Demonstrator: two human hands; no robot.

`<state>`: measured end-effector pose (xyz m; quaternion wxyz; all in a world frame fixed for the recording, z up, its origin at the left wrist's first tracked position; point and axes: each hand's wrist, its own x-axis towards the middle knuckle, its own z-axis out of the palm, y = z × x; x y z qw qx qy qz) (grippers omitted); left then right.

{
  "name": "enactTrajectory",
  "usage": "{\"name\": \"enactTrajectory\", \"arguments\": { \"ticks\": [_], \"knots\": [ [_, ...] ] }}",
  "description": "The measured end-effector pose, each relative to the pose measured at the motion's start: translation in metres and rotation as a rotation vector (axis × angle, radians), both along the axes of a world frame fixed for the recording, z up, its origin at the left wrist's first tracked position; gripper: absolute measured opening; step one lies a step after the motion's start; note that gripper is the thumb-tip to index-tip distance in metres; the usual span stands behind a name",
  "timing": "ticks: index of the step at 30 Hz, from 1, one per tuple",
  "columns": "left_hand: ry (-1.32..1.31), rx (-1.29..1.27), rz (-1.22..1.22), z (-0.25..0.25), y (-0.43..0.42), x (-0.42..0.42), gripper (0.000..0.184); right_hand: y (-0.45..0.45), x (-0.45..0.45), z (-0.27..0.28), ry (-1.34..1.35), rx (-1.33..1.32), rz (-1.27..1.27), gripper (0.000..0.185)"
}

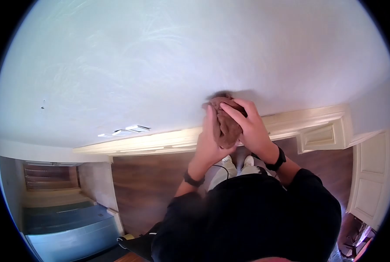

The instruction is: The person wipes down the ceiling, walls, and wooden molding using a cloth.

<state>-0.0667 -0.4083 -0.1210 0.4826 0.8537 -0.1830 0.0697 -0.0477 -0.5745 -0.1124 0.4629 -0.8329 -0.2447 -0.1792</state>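
Note:
A bunched brown cloth [228, 126] is between my two hands, in front of the pale wall [265, 52]. My left hand [207, 142] grips its left side, fingers pointing up. On the other side, my right hand [254, 129] curls its fingers over the cloth's upper part. A dark shadow lies on the wall just above the cloth; whether the cloth presses against the wall I cannot tell. Dark bands circle both my wrists.
Cream wooden trim [173, 139] runs along the wall below my hands. Switch plates [131, 130] sit on the wall to the left. A cream panelled door [372, 174] stands at right. Dark wooden floor [147, 179] lies below, with a blue-grey surface [72, 238] at lower left.

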Motion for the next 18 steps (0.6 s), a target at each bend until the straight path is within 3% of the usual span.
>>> {"name": "enactTrajectory", "arguments": {
  "ticks": [1,2,5,8,11,12,15,18],
  "knots": [
    [-0.116,0.042,-0.036,0.008,0.002,0.000,0.115,-0.003,-0.001,0.015,-0.017,0.009,0.016,0.060],
    [-0.075,0.029,-0.092,0.015,0.006,0.002,0.129,-0.001,-0.002,0.025,-0.045,0.059,0.019,0.068],
    [-0.202,0.012,-0.156,0.037,0.017,0.010,0.121,0.008,-0.005,0.042,-0.102,0.069,-0.001,0.068],
    [-0.176,0.032,-0.084,0.051,0.025,0.014,0.100,0.026,0.010,0.026,-0.188,0.129,-0.062,0.064],
    [0.081,0.146,0.118,0.061,0.034,0.025,0.073,0.036,0.035,0.006,-0.127,0.076,-0.010,0.063],
    [-0.104,0.126,0.119,0.053,0.039,0.029,0.061,0.043,0.038,0.004,-0.162,0.067,-0.035,0.063],
    [-0.298,0.105,0.066,0.027,0.055,0.037,0.062,0.059,0.043,-0.005,-0.386,0.011,-0.139,0.062],
    [-0.301,-0.002,0.090,0.008,0.069,0.037,0.057,0.074,0.045,-0.001,-0.353,0.000,-0.059,0.062]
  ]
}}
